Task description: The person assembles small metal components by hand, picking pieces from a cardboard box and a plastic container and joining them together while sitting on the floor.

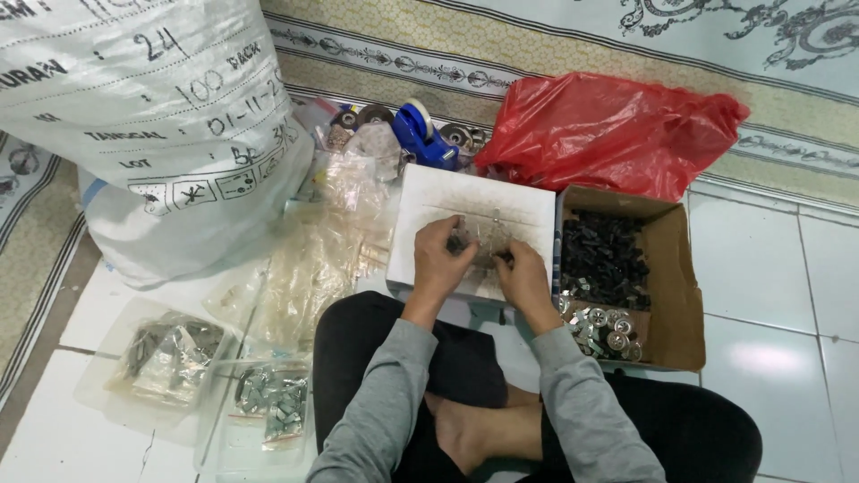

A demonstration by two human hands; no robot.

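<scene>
Left hand (pixel 440 259) and right hand (pixel 522 275) are both pinching a small clear bag of metal parts (pixel 479 240) between them, fingers curled shut, over the white box (pixel 447 201). Cardboard box (pixel 673 295) of black and silver hardware is sitting just right.

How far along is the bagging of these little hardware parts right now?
Done: filled clear packets lie in trays by the left knee. In hand: the left hand and right hand hold a small clear bag over the white box. Left: the cardboard box still holds many black parts and silver pieces.
</scene>
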